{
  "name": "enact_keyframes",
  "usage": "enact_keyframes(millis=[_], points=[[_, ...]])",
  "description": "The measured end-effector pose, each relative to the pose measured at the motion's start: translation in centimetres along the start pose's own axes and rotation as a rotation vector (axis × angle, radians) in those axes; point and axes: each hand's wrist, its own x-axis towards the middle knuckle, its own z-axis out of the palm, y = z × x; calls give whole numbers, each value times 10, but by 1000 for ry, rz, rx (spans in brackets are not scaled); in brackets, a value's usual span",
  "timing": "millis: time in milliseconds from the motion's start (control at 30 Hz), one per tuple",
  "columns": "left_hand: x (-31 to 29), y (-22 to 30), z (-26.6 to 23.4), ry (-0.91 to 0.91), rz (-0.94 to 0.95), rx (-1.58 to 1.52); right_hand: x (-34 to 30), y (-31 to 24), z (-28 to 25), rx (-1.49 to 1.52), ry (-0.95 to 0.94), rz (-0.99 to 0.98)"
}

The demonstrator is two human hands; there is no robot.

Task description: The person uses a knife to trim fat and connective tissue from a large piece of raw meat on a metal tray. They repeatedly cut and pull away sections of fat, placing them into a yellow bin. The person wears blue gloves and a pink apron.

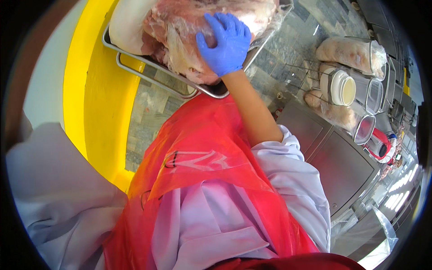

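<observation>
Head view recorded one red plastic apron [193,148] over one pale coat [216,225], one yellow structure [103,99] at left, one metal tray [212,91], one large mass of raw meat [175,40] in it, two wrapped bundles [346,51] at right, and one white tub [336,85] between them. The right forearm [254,110], bare below a pushed-up sleeve, extended forward and inward. The blue-gloved right hand [227,45] lay palm down, fingers spread wide. The meat sat beneath that hand, touching it, and reached farther left. The left hand's state could not be told.
</observation>
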Motion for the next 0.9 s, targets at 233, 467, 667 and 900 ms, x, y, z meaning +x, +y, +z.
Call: enact_keyframes(millis=[233, 467, 667, 900], points=[[-23, -69, 158, 520, 307, -317, -10, 6, -12, 36, -17, -14], [-19, -27, 186, 652, 11, -277, -17, 42, -12, 52, 168, 190], [9, 29, 21, 317, 146, 166, -21, 39, -5, 58, 160, 347], [18, 17, -3, 116, 113, 171, -5, 18, -18, 148, 40, 371]])
